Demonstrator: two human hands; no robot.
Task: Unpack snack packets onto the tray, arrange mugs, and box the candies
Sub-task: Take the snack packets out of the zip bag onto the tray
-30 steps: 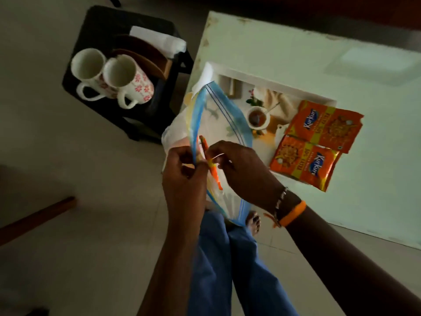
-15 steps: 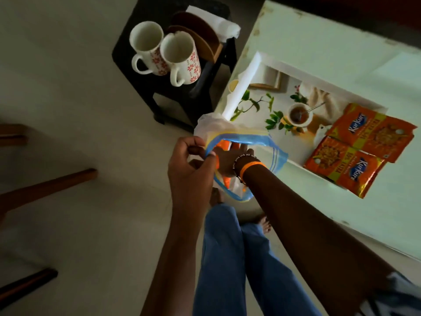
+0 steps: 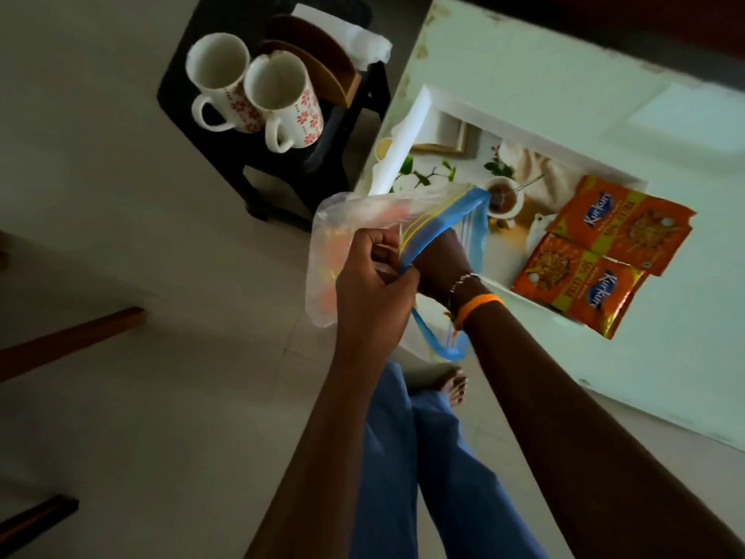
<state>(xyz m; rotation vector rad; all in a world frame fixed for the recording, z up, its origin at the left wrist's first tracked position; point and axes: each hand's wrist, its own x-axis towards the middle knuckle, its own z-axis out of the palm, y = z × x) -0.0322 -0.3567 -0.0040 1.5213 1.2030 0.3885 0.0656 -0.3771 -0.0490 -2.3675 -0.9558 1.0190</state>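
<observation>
Two white ceramic mugs with red flower print (image 3: pixel 258 92) stand upright, touching, on a small black stool (image 3: pixel 193 74), handles toward the camera; not yet arranged.

Clear plastic zip bag with a blue seal strip (image 3: pixel 342 236) is held in the air between stool and tray, just off the near corner of the table. Orange contents show blurred through the film; count cannot be told. Bag mouth faces right, toward the tray; the bag's long axis appears to run lower left to upper right, closed end at left.

Left hand (image 3: pixel 373 292) is clenched on the near lip of the bag mouth, pinching the seal strip. Right hand (image 3: pixel 437 256) is pushed in through the mouth to the wrist; fingers hidden by film, so whether it grips a packet cannot be told.

Judgement: step in hand is drawing out the next packet. Keep the left pinch firm and the mouth spread, draw the packet out along the bag's axis, do not crush it.

White printed rectangular tray (image 3: pixel 536 147) lies on the pale table (image 3: pixel 564 74). Two orange foil snack packets (image 3: pixel 604 252) lie flat on the tray's right end, side by side and touching, overhanging the rim.
</observation>
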